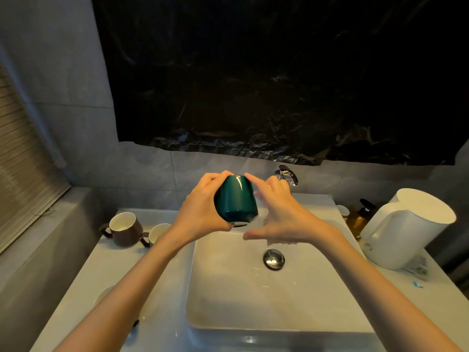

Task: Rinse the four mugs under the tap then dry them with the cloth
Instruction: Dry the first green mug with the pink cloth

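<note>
- the person's left hand (203,212) grips a dark green glazed ceramic mug (236,199), fingers curled over its far end, thumb under its near end.
- mug is held in the air over the far edge of the white rectangular ceramic basin (228,288), just in front of the chrome wall tap (286,175) and a little to its left.
- key relation: the mug's long axis is tipped, the pale ringed end pointing down and back toward the person, the other end up and away toward the wall. looks like the foot is the near end, not certain. handle not in view.
- right hand (276,219) is open, fingers spread, thumb out, holding nothing. it sits over the basin right beside the mug, between mug and tap, fingertips at the mug's right flank; touching or a hair off, can't tell, it's blurred.
- right hand is nearer the tap, so it likely works the lever or rubs the wall while the left turns the mug toward the spout.
- water running or not: can't tell.
- left of the basin on the counter: a brown ceramic mug with cream inside (124,228), a second cream-lined mug (157,233) just beside it, partly behind the left forearm.
- right of the basin: a white plastic kettle (406,224).
- cloth not in view. judged as the rinsing stage.
</note>
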`<action>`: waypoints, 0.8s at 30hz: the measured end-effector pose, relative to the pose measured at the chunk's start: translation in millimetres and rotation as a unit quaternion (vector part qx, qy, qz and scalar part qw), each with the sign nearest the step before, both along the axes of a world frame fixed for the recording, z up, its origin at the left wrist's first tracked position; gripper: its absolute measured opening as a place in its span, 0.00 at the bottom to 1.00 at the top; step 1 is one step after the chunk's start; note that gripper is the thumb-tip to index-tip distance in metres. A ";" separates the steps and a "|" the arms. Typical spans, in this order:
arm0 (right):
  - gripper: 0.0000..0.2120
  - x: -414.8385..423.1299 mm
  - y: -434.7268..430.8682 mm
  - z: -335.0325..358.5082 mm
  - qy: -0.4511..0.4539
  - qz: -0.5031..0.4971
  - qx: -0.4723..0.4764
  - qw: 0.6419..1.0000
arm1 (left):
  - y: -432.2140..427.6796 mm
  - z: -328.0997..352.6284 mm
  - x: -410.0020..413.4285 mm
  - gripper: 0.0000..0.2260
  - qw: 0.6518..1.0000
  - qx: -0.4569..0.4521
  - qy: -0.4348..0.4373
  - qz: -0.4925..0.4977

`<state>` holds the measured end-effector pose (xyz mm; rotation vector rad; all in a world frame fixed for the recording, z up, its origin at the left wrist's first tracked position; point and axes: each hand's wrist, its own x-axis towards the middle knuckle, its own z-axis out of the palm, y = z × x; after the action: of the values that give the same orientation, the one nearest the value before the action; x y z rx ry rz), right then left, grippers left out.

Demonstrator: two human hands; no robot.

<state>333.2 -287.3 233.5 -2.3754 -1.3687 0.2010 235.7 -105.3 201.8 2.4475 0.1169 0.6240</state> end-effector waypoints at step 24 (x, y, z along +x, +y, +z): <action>0.51 9.1 2.7 -1.6 0.230 0.011 0.186 0.955 | 2.8 20.5 -13.7 0.35 0.989 -0.072 -0.108 -0.073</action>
<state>342.3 -284.6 231.9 -1.8538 -1.0949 0.4320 222.0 -102.5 222.4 2.2108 -0.0998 0.7804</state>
